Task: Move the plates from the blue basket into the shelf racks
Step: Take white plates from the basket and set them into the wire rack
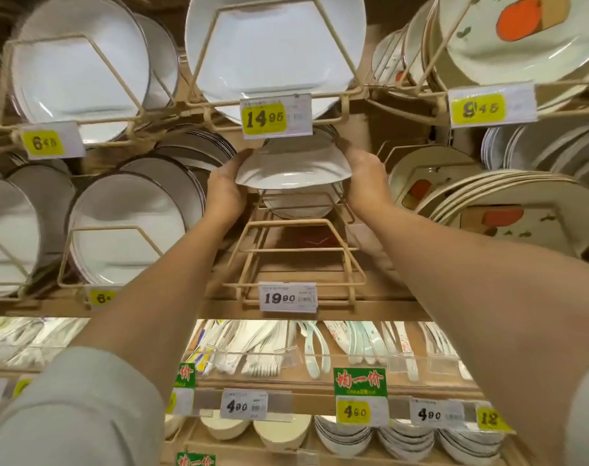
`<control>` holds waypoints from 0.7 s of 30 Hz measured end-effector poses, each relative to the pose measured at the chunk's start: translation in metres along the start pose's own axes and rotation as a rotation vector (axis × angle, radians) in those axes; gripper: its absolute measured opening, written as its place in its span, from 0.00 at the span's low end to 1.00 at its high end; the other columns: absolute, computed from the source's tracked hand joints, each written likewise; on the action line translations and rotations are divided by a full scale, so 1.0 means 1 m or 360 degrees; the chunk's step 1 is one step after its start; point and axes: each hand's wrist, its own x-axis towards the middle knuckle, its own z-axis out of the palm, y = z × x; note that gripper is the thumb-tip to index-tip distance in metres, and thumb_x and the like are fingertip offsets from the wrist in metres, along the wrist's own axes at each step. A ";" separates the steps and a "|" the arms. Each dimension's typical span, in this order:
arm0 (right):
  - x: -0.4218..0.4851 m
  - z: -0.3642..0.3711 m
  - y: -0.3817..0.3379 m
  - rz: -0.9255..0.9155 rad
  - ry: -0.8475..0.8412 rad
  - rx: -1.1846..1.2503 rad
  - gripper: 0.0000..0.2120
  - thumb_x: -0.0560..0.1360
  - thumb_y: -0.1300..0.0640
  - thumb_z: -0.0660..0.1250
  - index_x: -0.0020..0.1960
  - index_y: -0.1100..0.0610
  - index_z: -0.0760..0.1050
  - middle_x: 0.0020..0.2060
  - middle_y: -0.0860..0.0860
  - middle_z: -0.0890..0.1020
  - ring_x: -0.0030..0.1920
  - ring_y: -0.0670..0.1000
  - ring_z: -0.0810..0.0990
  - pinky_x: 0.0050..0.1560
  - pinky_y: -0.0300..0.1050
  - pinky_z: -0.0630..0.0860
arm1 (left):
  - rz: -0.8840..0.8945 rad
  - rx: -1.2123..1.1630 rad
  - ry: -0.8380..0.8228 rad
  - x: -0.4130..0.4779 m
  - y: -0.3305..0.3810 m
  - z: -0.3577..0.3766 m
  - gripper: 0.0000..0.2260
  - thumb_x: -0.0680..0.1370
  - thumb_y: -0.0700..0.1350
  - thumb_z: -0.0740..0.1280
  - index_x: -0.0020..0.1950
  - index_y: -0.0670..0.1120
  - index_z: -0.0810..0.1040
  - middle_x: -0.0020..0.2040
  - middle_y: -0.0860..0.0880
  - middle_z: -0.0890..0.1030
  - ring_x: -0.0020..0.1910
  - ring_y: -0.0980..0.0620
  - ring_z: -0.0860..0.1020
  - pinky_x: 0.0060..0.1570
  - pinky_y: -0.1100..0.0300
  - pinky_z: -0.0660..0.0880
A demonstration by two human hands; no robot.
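Observation:
A white deep plate (293,166) hangs tilted above the beige wire rack (296,253) in the middle of the shelf. My left hand (224,185) grips its left rim and my right hand (365,176) grips its right rim. Behind and below it, another white plate (298,205) stands at the back of the same rack. The front part of this rack holds nothing. The blue basket is out of view.
White plates fill the wire racks to the left (125,227) and above (273,52). Plates with an orange print (501,216) lean at the right. Price tags (288,297) hang on the shelf edge. Spoons (313,348) and bowls (343,435) lie on lower shelves.

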 end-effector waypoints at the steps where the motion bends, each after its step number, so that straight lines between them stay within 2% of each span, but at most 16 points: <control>1: 0.005 0.003 0.001 0.0024 -0.0001 -0.0017 0.20 0.79 0.60 0.58 0.68 0.47 0.71 0.54 0.52 0.79 0.55 0.54 0.76 0.47 0.38 0.69 | -0.0021 -0.0001 0.0002 0.010 -0.004 0.005 0.23 0.74 0.31 0.63 0.68 0.44 0.75 0.59 0.46 0.80 0.60 0.46 0.77 0.54 0.72 0.67; 2: 0.010 0.004 0.002 0.0065 0.0007 -0.0062 0.22 0.77 0.65 0.58 0.69 0.50 0.71 0.56 0.55 0.79 0.56 0.55 0.77 0.49 0.41 0.70 | -0.0029 0.0049 -0.0012 0.020 -0.006 0.009 0.22 0.74 0.32 0.64 0.67 0.45 0.76 0.60 0.46 0.80 0.60 0.46 0.78 0.53 0.70 0.68; 4: 0.022 0.010 0.006 0.0162 -0.0008 -0.0147 0.23 0.76 0.69 0.59 0.68 0.52 0.72 0.55 0.55 0.79 0.56 0.55 0.77 0.48 0.41 0.70 | -0.0001 0.0129 -0.0046 0.037 -0.012 0.017 0.21 0.74 0.33 0.66 0.66 0.45 0.77 0.59 0.44 0.81 0.59 0.46 0.78 0.55 0.63 0.70; 6: 0.036 0.014 0.011 0.0226 -0.0047 -0.0193 0.21 0.77 0.68 0.59 0.68 0.54 0.73 0.55 0.54 0.78 0.55 0.53 0.77 0.50 0.40 0.70 | -0.0001 0.0144 -0.0061 0.049 -0.018 0.024 0.19 0.74 0.34 0.65 0.64 0.44 0.78 0.58 0.43 0.82 0.58 0.44 0.79 0.56 0.60 0.71; 8: 0.050 0.015 0.013 0.0301 -0.0045 -0.0233 0.14 0.79 0.64 0.60 0.61 0.58 0.77 0.55 0.56 0.80 0.56 0.56 0.78 0.47 0.40 0.69 | -0.0064 0.0161 -0.0094 0.058 -0.023 0.032 0.14 0.77 0.36 0.63 0.61 0.43 0.79 0.54 0.40 0.82 0.56 0.40 0.79 0.56 0.52 0.76; 10: 0.061 0.014 0.011 0.0362 -0.0069 -0.0199 0.10 0.79 0.60 0.61 0.57 0.58 0.79 0.54 0.58 0.81 0.56 0.58 0.78 0.46 0.41 0.67 | -0.0181 0.0058 -0.0129 0.063 -0.026 0.038 0.10 0.78 0.39 0.62 0.57 0.42 0.79 0.52 0.38 0.82 0.53 0.38 0.79 0.52 0.46 0.77; 12: 0.073 0.013 0.009 0.0419 -0.0140 -0.0153 0.11 0.79 0.58 0.63 0.58 0.57 0.79 0.56 0.58 0.80 0.57 0.58 0.77 0.50 0.44 0.71 | -0.0275 -0.0033 -0.0096 0.067 -0.028 0.041 0.09 0.77 0.39 0.63 0.55 0.42 0.79 0.51 0.39 0.81 0.53 0.40 0.79 0.51 0.47 0.78; 14: 0.084 0.011 0.005 0.0503 -0.0239 -0.0066 0.09 0.78 0.58 0.64 0.58 0.55 0.78 0.55 0.56 0.80 0.53 0.57 0.79 0.49 0.47 0.76 | -0.0321 -0.0049 -0.0062 0.071 -0.032 0.041 0.09 0.76 0.40 0.65 0.54 0.42 0.80 0.52 0.40 0.82 0.53 0.41 0.78 0.52 0.50 0.77; 16: 0.094 0.009 0.001 0.0617 -0.0418 0.0009 0.09 0.78 0.60 0.64 0.58 0.54 0.75 0.53 0.55 0.78 0.43 0.54 0.79 0.38 0.46 0.77 | -0.0388 -0.0060 -0.0065 0.076 -0.035 0.040 0.10 0.76 0.42 0.66 0.55 0.42 0.81 0.54 0.41 0.81 0.55 0.42 0.78 0.55 0.52 0.76; 17: 0.098 0.009 -0.001 0.0711 -0.0526 -0.0008 0.12 0.79 0.61 0.63 0.61 0.56 0.73 0.54 0.57 0.77 0.43 0.54 0.79 0.34 0.45 0.76 | -0.0424 -0.0080 -0.0083 0.078 -0.037 0.041 0.11 0.77 0.42 0.66 0.57 0.41 0.80 0.55 0.41 0.81 0.56 0.42 0.78 0.56 0.51 0.76; 19: 0.102 0.010 -0.004 0.0868 -0.0669 -0.0055 0.17 0.80 0.61 0.62 0.67 0.62 0.68 0.60 0.61 0.76 0.53 0.61 0.79 0.30 0.48 0.77 | -0.0477 -0.0077 -0.0127 0.078 -0.039 0.043 0.12 0.78 0.43 0.65 0.59 0.41 0.79 0.57 0.41 0.80 0.58 0.42 0.78 0.59 0.50 0.76; 21: 0.106 0.012 -0.006 0.0970 -0.0704 -0.0045 0.19 0.80 0.63 0.62 0.70 0.65 0.66 0.63 0.65 0.75 0.59 0.65 0.77 0.31 0.50 0.77 | -0.0472 0.0033 -0.0130 0.076 -0.040 0.051 0.13 0.80 0.44 0.63 0.60 0.39 0.77 0.58 0.40 0.80 0.58 0.41 0.77 0.58 0.51 0.75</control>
